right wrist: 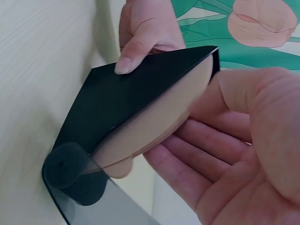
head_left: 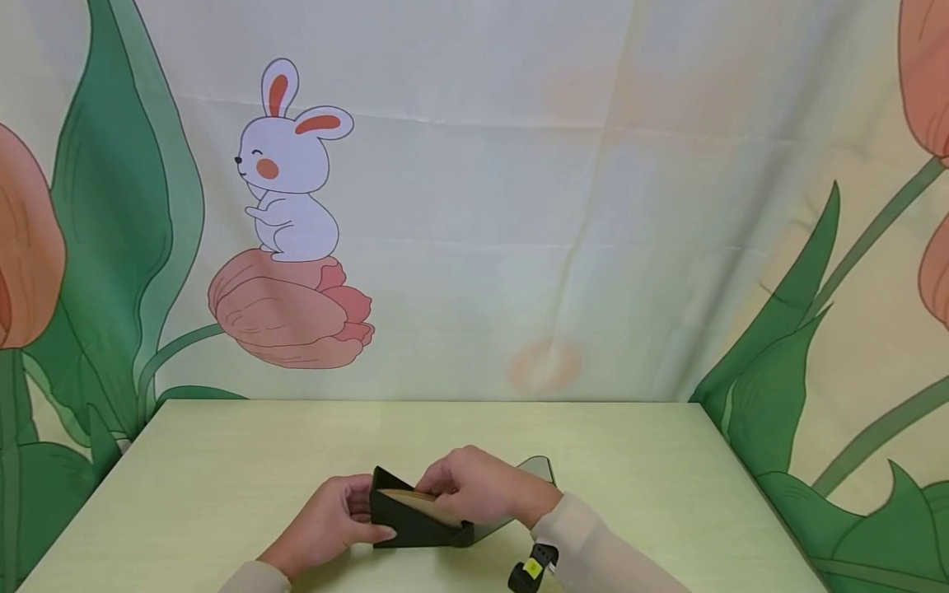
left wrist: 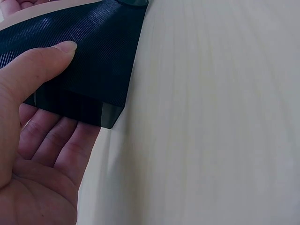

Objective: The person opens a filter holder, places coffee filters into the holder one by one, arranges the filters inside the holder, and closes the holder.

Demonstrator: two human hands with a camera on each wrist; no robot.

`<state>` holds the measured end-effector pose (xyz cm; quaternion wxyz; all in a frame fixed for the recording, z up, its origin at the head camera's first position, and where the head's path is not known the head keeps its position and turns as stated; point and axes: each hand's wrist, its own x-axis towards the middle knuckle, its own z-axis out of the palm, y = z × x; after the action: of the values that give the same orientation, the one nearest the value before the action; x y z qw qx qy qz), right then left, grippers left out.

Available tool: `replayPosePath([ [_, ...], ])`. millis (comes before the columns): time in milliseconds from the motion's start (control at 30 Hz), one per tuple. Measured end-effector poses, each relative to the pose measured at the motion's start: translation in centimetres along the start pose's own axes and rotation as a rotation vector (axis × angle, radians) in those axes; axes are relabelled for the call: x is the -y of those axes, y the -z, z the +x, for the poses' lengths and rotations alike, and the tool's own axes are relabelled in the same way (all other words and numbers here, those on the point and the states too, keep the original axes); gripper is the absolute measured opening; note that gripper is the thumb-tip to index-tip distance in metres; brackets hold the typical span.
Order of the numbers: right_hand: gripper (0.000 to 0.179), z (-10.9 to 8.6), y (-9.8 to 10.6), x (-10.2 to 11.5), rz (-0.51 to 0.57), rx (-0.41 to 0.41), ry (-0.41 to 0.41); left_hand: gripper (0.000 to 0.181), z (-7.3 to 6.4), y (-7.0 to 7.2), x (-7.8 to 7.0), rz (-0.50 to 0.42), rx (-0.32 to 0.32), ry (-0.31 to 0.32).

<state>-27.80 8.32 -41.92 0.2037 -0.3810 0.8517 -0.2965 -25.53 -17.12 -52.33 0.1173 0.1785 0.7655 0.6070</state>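
Note:
A black fan-shaped coffee filter holder (head_left: 408, 525) stands tilted up over the table, its top open. Tan paper coffee filters (right wrist: 159, 117) sit in it in a thin stack, their curved edge showing. My left hand (head_left: 334, 515) grips the holder's left end, thumb on the near face and fingers beneath and behind, as the left wrist view shows. From above, my right hand (head_left: 478, 486) reaches to the filters and holds their curved edge; its fingertips are partly hidden behind the paper. A clear lid (right wrist: 122, 204) swings out from the holder's round hinge (right wrist: 63, 165).
The pale wood table (head_left: 638, 494) lies under both hands. A printed curtain (head_left: 460, 206) with tulips and a rabbit hangs at its back edge. A black strap with a yellow mark (head_left: 532, 568) sits by the right wrist.

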Motion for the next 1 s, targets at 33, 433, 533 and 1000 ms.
replayPosePath([
  [33, 0.021, -0.04, 0.07, 0.00, 0.022, -0.008, 0.007, 0.048, 0.00, 0.01, 0.02, -0.002, 0.000, 0.000],
  [433, 0.009, 0.09, -0.26, 0.03, -0.014, -0.132, 0.046, 0.048, -0.02, 0.09, 0.02, -0.010, -0.001, 0.005],
  [533, 0.012, 0.13, -0.24, 0.07, -0.061, -0.149, 0.066, 0.049, -0.01, 0.09, 0.01, -0.012, -0.004, 0.005],
  [1000, 0.007, 0.12, -0.34, -0.58, -0.099, -0.132, 0.045, 0.048, 0.07, 0.02, 0.19, -0.001, -0.003, -0.005],
])
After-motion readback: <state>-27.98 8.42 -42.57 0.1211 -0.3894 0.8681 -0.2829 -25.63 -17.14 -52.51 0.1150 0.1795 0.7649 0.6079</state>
